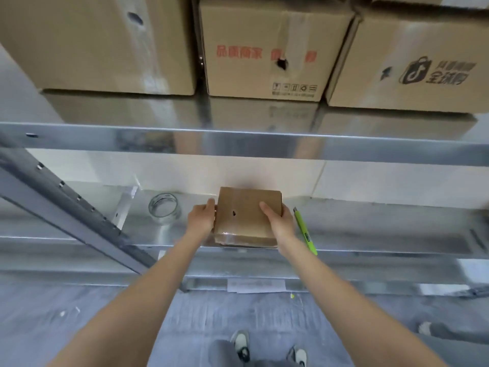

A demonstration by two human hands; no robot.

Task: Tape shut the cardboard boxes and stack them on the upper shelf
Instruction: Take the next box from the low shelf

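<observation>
Metal shelving [370, 229] fills the view, and on its lower shelf I grip a small taped cardboard box [247, 215] between my left hand [202, 217] and right hand [277, 218], tape roll [164, 209] nearby, big boxes [270, 49] above.

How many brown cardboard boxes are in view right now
4, maybe more beyond the frame. Three large brown cardboard boxes on the upper metal shelf: left, middle, right. One small brown cardboard box on the lower shelf, gripped by left hand and right hand.
</observation>
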